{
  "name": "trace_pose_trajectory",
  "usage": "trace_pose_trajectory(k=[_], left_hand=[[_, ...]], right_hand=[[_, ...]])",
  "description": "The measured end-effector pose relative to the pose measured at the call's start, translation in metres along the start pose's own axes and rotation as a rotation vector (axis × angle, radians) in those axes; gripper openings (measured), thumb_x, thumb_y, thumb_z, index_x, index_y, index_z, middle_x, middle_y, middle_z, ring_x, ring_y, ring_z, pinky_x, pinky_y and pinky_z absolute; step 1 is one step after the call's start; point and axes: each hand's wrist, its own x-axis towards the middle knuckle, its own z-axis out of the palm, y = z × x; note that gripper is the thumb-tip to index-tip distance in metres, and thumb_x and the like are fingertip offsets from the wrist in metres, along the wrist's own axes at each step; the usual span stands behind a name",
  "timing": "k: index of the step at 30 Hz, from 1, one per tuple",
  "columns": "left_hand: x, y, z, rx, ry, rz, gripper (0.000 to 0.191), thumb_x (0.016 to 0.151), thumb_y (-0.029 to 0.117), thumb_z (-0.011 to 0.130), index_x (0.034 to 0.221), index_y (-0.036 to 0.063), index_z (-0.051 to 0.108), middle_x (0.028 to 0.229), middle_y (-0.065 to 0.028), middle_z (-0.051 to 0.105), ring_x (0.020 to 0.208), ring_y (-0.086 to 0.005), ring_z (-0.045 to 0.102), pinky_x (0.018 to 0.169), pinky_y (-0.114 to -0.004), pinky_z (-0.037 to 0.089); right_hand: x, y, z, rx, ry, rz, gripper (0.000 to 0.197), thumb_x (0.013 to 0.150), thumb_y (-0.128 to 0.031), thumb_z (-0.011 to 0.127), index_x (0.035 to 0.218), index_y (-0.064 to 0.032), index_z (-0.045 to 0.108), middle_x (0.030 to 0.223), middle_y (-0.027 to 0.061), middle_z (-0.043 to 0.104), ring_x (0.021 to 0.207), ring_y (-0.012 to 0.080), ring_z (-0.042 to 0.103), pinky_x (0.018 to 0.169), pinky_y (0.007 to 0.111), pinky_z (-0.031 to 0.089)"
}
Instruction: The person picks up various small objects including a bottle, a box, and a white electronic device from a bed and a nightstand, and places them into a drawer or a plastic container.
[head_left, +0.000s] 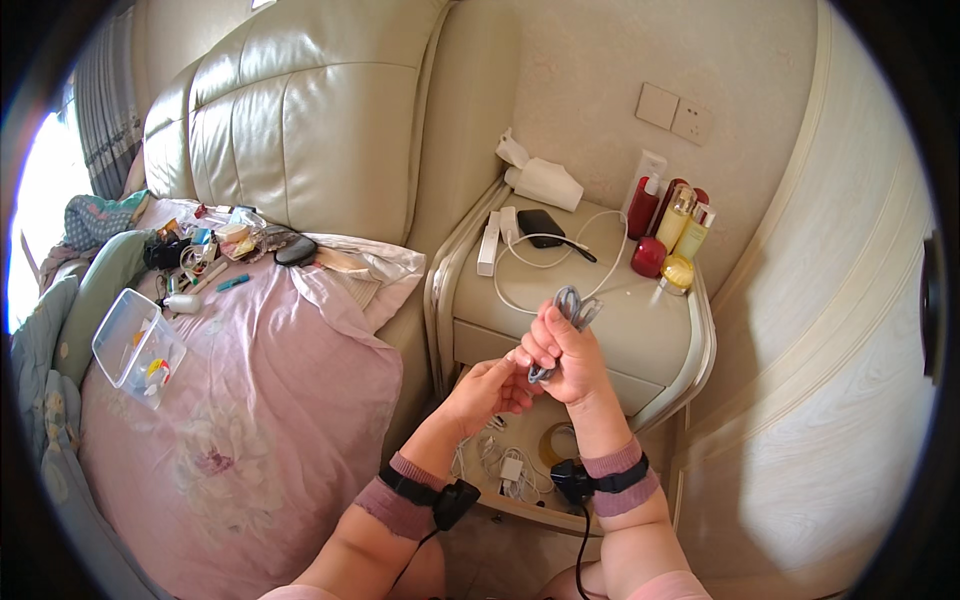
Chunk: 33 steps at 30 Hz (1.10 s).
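My right hand (576, 364) is closed around a folded bundle of grey cable (568, 300), whose loops stick out above and below the fist. My left hand (480, 394) meets it from the left, thumb and fingertips at the lower end of the bundle. Whether those fingertips pinch a strand is hard to see. Below both hands, a drawer (544, 517) of the nightstand (660, 322) is pulled out. In it lie a white charger block (511, 470), thin white cables (489, 454) and a roll of tape (551, 448), partly hidden by my forearms.
On the nightstand are a white power strip (488, 244), a black pouch (540, 227), a looped white cable (619, 259), a tissue pack (551, 184) and several cosmetic bottles (675, 221). A clear plastic box (127, 337) and small clutter (217, 247) lie on the bed (300, 450).
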Motion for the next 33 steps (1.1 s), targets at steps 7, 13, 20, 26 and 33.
trace_pose_trajectory(k=[7, 13, 20, 26, 33], left_hand=[[0.002, 0.003, 0.0, -0.245, 0.003, 0.299, 0.018, 0.096, 0.013, 0.049, 0.106, 0.0033, 0.061, 0.087, 0.0, 0.061, 0.073, -0.0087, 0.055, 0.066, -0.024, 0.046], [0.004, 0.002, 0.001, 0.023, 0.202, 0.476, 0.017, 0.091, 0.007, 0.058, 0.107, 0.0017, 0.062, 0.084, 0.0004, 0.063, 0.07, -0.006, 0.053, 0.064, -0.021, 0.045], [0.006, 0.001, 0.002, 0.109, 0.319, 0.584, 0.01, 0.085, 0.001, 0.064, 0.095, -0.0005, 0.062, 0.082, -0.0018, 0.065, 0.065, -0.0059, 0.053, 0.061, -0.02, 0.044], [0.006, -0.003, 0.0, 0.129, 0.305, 0.619, 0.003, 0.085, 0.0, 0.064, 0.088, -0.0007, 0.063, 0.078, -0.0019, 0.064, 0.064, -0.0059, 0.053, 0.059, -0.02, 0.044], [0.003, 0.006, 0.006, 0.163, 0.454, 0.641, 0.005, 0.088, 0.002, 0.06, 0.091, 0.0004, 0.064, 0.076, 0.0007, 0.061, 0.062, -0.0035, 0.05, 0.057, -0.018, 0.041]], right_hand=[[0.003, 0.006, -0.001, -0.143, 0.096, -0.044, 0.017, 0.091, -0.021, 0.061, 0.083, -0.0108, 0.05, 0.064, -0.0003, 0.048, 0.052, 0.0107, 0.045, 0.053, 0.029, 0.043], [0.005, 0.014, -0.007, -0.455, 0.259, -0.051, 0.016, 0.09, -0.021, 0.063, 0.088, -0.0078, 0.054, 0.071, 0.001, 0.055, 0.059, 0.009, 0.052, 0.053, 0.024, 0.045], [0.004, 0.02, -0.005, -0.547, 0.277, -0.043, 0.014, 0.088, -0.021, 0.065, 0.088, -0.0082, 0.059, 0.075, -0.0031, 0.056, 0.063, 0.0044, 0.05, 0.054, 0.021, 0.043], [0.005, 0.032, -0.009, -0.663, 0.232, -0.11, 0.014, 0.089, -0.018, 0.063, 0.094, -0.005, 0.061, 0.078, -0.0022, 0.058, 0.068, 0.0074, 0.053, 0.061, 0.024, 0.045], [0.007, 0.023, -0.011, -0.487, 0.314, -0.087, 0.017, 0.092, -0.019, 0.06, 0.09, -0.0036, 0.055, 0.073, 0.001, 0.058, 0.065, 0.0115, 0.055, 0.06, 0.027, 0.046]])
